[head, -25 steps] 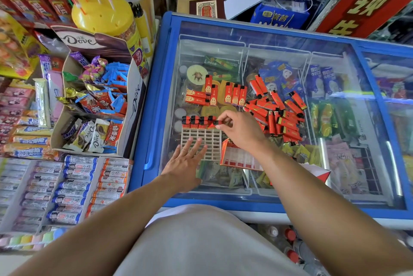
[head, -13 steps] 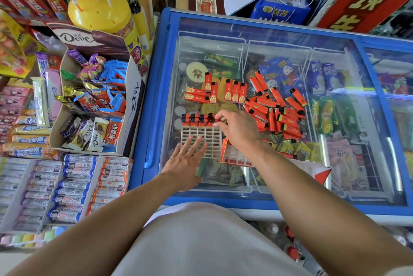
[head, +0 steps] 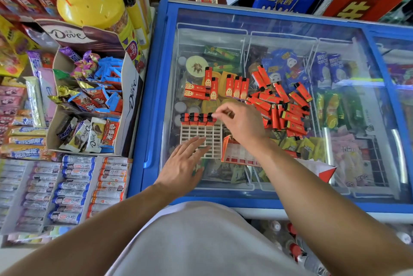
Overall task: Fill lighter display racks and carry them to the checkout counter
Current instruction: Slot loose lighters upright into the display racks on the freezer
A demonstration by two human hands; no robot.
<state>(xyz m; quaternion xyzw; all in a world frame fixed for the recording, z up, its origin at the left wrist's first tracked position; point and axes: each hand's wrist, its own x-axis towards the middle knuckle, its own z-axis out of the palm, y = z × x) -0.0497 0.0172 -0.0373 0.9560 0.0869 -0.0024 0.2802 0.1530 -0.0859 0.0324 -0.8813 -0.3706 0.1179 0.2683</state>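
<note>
You're filling the rack's (head: 200,139) top row: your right hand (head: 242,124) pinches the fourth lighter (head: 210,118) into its slot while your flat left hand (head: 184,165) steadies the rack; next, fetch another from the loose pile (head: 283,105) at centre-right.

Blue-framed freezer lid (head: 154,96) carries white grid rack (head: 212,141), loose red lighters (head: 288,105), red box (head: 237,155).

- Lighters (head: 288,105): red-orange bodies, black caps, gold print.
- Rack (head: 202,139): cream-white grid, red lighters along its 12 o'clock edge.
- Freezer (head: 154,101): bright blue frame, clear glass lid.
- Chocolate box (head: 131,101): white and brown.
- Lollipop tub (head: 91,5) at 10 o'clock: yellow.
</note>
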